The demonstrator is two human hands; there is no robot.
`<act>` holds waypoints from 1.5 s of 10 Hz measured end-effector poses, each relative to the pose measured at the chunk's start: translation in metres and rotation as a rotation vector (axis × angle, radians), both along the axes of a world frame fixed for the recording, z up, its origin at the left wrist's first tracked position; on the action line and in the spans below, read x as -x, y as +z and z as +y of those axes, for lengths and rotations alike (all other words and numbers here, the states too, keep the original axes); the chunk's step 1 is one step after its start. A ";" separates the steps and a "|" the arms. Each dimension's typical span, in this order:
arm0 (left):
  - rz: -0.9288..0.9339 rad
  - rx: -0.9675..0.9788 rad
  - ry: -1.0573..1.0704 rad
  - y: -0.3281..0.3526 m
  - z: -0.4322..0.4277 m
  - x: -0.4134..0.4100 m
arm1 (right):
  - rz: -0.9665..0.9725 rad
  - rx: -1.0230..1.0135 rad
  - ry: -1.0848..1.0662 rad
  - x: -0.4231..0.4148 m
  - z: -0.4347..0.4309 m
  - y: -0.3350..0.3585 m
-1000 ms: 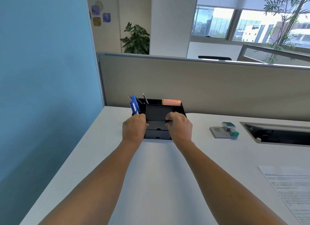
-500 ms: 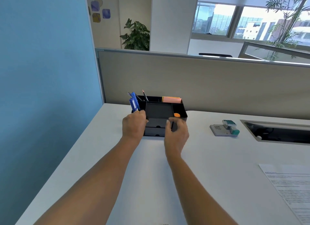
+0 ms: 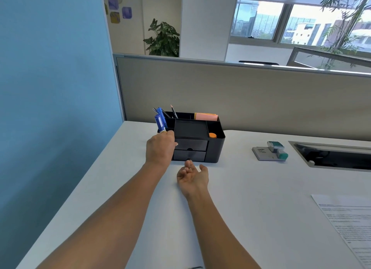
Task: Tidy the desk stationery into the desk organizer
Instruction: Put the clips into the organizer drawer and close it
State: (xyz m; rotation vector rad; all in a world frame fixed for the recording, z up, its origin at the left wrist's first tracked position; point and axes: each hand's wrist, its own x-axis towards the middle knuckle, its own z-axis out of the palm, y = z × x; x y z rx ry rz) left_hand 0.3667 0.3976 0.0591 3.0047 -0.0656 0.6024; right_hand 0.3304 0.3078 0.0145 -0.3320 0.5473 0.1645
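the black desk organizer (image 3: 216,148) sits at 12 o'clock on the white desk (image 3: 261,208), with blue pens (image 3: 160,122) standing at its 9 o'clock end. the left hand (image 3: 159,150) grips its near left corner; the right hand (image 3: 192,177) lies palm up at its 6 o'clock, fingers loosely curled, holding nothing

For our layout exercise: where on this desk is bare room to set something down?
Free: between organizer and teal-topped item; near desk between right forearm and paper. Crowded: before the organizer's drawers, where left hand and right hand sit.
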 end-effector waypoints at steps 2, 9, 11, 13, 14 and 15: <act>0.006 0.023 -0.007 0.000 0.000 0.001 | -0.014 -0.035 -0.011 -0.008 0.003 -0.001; 0.009 0.059 -0.021 0.000 0.000 0.002 | -0.057 -0.076 -0.058 -0.013 0.017 0.023; 0.012 0.065 -0.024 0.001 -0.001 0.003 | -0.025 -0.084 -0.085 -0.017 0.019 0.021; 0.010 0.048 -0.022 0.002 -0.001 0.003 | -0.031 -0.065 -0.087 -0.023 0.018 0.016; 0.008 0.040 -0.021 0.001 0.000 0.003 | -0.030 -0.059 -0.092 -0.024 0.017 0.013; 0.010 0.040 -0.023 0.001 0.000 0.003 | -0.028 -0.020 -0.070 -0.019 0.016 0.010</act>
